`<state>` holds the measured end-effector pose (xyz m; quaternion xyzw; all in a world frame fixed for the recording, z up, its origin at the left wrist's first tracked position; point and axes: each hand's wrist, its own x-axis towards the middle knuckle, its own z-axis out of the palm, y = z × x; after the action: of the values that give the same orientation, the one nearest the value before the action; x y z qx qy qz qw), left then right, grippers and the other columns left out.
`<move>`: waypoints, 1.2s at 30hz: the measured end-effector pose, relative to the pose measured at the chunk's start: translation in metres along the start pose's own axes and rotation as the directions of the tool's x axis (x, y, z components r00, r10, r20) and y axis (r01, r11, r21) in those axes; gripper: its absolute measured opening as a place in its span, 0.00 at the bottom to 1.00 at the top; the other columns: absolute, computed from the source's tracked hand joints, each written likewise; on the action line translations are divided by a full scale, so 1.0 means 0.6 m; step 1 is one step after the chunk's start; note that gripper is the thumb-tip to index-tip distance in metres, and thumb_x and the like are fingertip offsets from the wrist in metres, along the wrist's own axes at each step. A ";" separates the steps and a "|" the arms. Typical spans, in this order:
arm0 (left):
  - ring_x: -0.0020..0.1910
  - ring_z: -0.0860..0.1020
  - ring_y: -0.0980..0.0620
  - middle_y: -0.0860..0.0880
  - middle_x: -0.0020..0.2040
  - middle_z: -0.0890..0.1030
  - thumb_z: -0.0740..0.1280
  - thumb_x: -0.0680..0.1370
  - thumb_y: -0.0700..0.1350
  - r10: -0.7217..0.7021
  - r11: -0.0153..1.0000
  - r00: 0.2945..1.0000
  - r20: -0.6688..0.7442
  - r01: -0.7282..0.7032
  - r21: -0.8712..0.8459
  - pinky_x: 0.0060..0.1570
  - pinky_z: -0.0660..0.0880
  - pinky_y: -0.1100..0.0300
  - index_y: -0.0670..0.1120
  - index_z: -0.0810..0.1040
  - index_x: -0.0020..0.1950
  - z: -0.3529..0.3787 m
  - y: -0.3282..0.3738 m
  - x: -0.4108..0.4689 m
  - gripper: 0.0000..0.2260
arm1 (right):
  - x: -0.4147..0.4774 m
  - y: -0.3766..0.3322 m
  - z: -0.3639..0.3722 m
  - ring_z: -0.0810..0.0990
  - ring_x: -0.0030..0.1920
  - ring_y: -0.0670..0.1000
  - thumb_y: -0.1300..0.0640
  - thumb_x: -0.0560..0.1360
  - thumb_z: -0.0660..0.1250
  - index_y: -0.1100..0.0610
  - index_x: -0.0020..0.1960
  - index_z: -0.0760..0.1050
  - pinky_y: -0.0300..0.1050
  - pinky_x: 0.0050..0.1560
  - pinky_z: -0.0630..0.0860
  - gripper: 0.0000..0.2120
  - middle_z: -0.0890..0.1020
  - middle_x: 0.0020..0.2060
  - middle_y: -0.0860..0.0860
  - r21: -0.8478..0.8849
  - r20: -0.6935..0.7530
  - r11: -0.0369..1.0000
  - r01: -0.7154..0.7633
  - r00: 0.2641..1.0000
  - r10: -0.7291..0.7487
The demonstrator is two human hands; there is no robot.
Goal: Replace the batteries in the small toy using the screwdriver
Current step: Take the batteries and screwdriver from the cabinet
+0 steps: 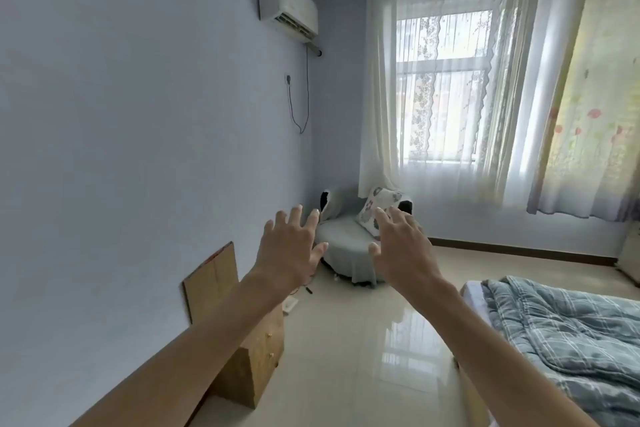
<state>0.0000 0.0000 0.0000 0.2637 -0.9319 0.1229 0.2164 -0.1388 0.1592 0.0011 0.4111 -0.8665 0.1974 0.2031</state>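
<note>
Both arms reach forward into the room at mid-height. My left hand [291, 246] is held up with its back toward me, fingers spread and straight, holding nothing. My right hand [401, 246] is beside it, a little to the right, also spread and empty. The two hands do not touch. No toy, screwdriver or batteries are in view.
A wooden cabinet [256, 357] with small knobs stands against the left wall, cardboard [211, 281] leaning behind it. A round grey chair [346, 246] with a flowered cushion sits in the far corner under the curtained window [450, 87]. A bed with a blue plaid quilt [568, 340] fills the lower right. Glossy tiled floor lies between.
</note>
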 end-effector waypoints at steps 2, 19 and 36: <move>0.76 0.70 0.39 0.42 0.82 0.66 0.60 0.86 0.63 -0.047 0.999 0.999 0.009 0.047 0.003 0.73 0.73 0.45 0.50 0.60 0.86 0.017 -0.019 0.023 0.32 | 0.026 -0.013 0.017 0.71 0.74 0.59 0.54 0.80 0.69 0.58 0.79 0.65 0.55 0.76 0.69 0.31 0.73 0.73 0.58 0.038 -0.003 0.999 0.000 1.000 0.000; 0.77 0.71 0.41 0.43 0.82 0.67 0.62 0.85 0.64 -0.177 0.984 0.978 -0.113 0.176 -0.020 0.70 0.76 0.46 0.50 0.63 0.84 0.147 -0.254 0.320 0.32 | 0.418 -0.174 0.222 0.69 0.76 0.59 0.51 0.83 0.67 0.57 0.80 0.63 0.54 0.77 0.68 0.29 0.72 0.73 0.58 0.155 -0.038 0.980 0.127 0.992 -0.123; 0.75 0.72 0.40 0.42 0.82 0.68 0.60 0.86 0.63 -0.377 0.901 0.925 -0.042 0.376 0.218 0.70 0.76 0.46 0.49 0.63 0.84 0.367 -0.440 0.567 0.30 | 0.769 -0.211 0.500 0.68 0.77 0.61 0.48 0.83 0.67 0.58 0.80 0.62 0.55 0.77 0.66 0.30 0.69 0.78 0.59 0.182 0.007 0.928 0.324 0.944 -0.331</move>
<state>-0.1916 -0.4442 -0.0035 0.4613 -0.8440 0.1819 0.2046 -0.3628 -0.3590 0.0083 0.5701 -0.7683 0.2297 0.1790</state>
